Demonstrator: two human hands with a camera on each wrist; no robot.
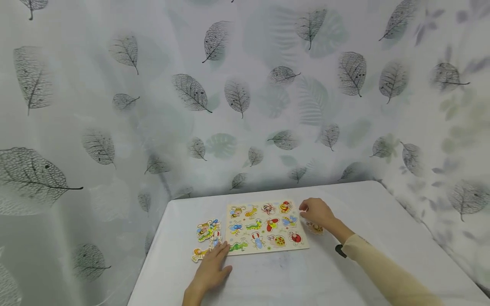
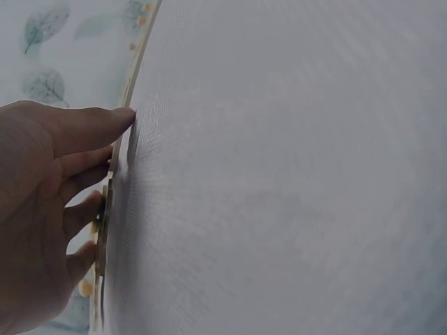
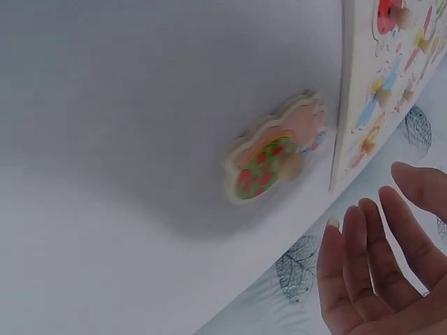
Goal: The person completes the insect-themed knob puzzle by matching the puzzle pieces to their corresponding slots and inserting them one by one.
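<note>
A wooden peg puzzle board (image 1: 264,227) with colourful insect pieces lies flat in the middle of the table. My left hand (image 1: 214,265) rests flat on the cloth at the board's near left corner, its straight fingers (image 2: 84,132) touching the board edge (image 2: 133,70) and the loose pieces beside it. Three loose insect pieces (image 1: 206,229) lie left of the board. My right hand (image 1: 315,212) hovers at the board's right edge with relaxed fingers (image 3: 377,272) and holds nothing. Just beneath it a loose green and red piece (image 3: 272,157) lies on the cloth beside the board (image 3: 370,84).
The table (image 1: 363,204) is covered with a white cloth and stands against a curtain printed with leaves (image 1: 237,97). A dark wrist strap (image 1: 340,250) shows on my right forearm. The table's edges run near on the left and right.
</note>
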